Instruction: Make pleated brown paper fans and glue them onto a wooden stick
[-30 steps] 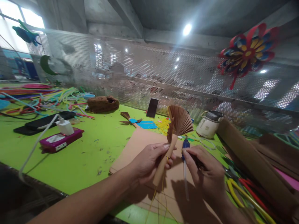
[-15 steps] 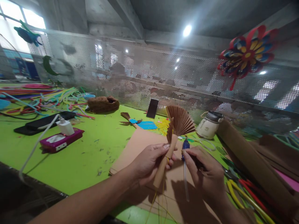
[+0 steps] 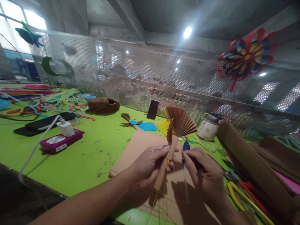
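My left hand (image 3: 153,162) is closed around a rolled brown paper tube (image 3: 161,175) tied with thin yellow string. Pleated brown paper fans (image 3: 181,122) spread from the tube's upper end. To its right, my right hand (image 3: 206,172) grips a blue glue gun (image 3: 186,146), nozzle pointing up and away, with a translucent glue stick (image 3: 186,184) hanging from its rear. The gun is close beside the paper piece; contact cannot be made out. Under both hands lie brown paper sheets (image 3: 133,147). The right hand's grip on the gun's handle is partly hidden.
Pliers (image 3: 235,197) with yellow handles lie at the right by a long brown paper roll (image 3: 243,156). A white jar (image 3: 208,126), a phone (image 3: 152,109) and blue paper (image 3: 147,126) stand or lie behind. Leftward sit a purple power strip (image 3: 62,142) and a brown pouch (image 3: 103,105).
Both hands keep their grips and nearly the same places. The paper piece and the glue gun have shifted only very slightly.
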### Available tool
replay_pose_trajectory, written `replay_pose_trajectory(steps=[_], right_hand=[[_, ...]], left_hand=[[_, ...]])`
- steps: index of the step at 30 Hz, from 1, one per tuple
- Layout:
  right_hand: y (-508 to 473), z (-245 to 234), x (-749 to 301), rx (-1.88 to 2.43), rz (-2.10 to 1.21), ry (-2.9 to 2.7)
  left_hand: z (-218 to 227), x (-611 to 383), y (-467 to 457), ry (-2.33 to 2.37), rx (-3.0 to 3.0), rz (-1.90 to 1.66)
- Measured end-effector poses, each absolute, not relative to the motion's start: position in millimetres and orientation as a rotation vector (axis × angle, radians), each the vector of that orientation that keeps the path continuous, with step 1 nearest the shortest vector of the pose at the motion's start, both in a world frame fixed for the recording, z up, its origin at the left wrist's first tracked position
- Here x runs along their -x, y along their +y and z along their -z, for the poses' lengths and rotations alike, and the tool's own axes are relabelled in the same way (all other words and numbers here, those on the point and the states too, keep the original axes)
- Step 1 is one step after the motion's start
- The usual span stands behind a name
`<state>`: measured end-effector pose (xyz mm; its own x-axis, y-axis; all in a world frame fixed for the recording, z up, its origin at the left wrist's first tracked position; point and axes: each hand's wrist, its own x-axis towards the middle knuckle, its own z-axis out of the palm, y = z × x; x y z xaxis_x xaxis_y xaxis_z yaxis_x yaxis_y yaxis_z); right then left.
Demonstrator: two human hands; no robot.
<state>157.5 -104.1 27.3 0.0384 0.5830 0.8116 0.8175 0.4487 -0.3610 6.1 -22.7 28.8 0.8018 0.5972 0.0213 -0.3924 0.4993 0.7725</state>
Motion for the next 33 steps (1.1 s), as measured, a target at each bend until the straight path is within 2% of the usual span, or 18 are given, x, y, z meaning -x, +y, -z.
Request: replay_pose_trajectory(steps=[17,33], right_hand=[[-104.2,-27.7,-156.6,1.249,0.193,-1.615],[-102.2,-25.8,-158.9,1.267,0.254,-1.631]], left_hand=[[-32.0,0.1,-25.1,0.124,-0.771,-0.528],[-35.6,-1.8,-23.3,0.139,-1.003,-0.615]])
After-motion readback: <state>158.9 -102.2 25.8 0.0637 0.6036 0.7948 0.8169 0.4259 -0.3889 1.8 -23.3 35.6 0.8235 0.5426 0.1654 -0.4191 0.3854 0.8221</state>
